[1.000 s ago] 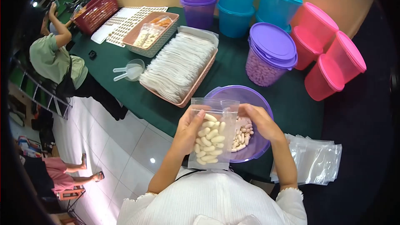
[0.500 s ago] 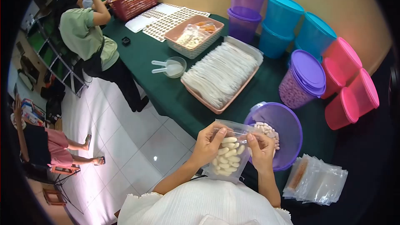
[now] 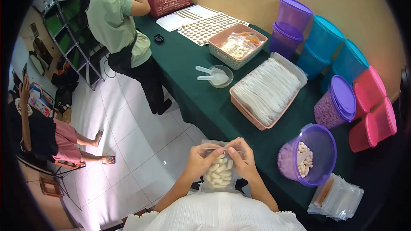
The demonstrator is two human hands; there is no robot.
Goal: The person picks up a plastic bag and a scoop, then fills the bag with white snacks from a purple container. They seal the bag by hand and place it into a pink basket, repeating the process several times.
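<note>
Close in front of my body I hold a clear plastic bag (image 3: 219, 174) partly filled with pale, oblong capsule-like pieces. My left hand (image 3: 201, 159) pinches its upper left edge, thumb along the top. Opposite it, my right hand (image 3: 242, 159) grips the upper right part, and the two thumbs nearly meet at the bag's top. Right of my hands, a purple tub (image 3: 329, 156) on the table contains more of the pale pieces (image 3: 305, 159). A stack of flat clear bags (image 3: 336, 199) lies beyond it at the lower right.
On the green-covered table (image 3: 188, 94) are a tray of white packets (image 3: 267, 90), a basket with filled bags (image 3: 227, 55), and a bowl with scoops (image 3: 221, 77). Lidded tubs (image 3: 321, 38) line the wall. One person (image 3: 115, 30) stands at the table's far end; another (image 3: 43, 137) sits at left.
The bag and both hands have moved left, away from the purple tub. My thumbs are closer together at the bag's top. The view has shifted, so the table items appear farther right.
</note>
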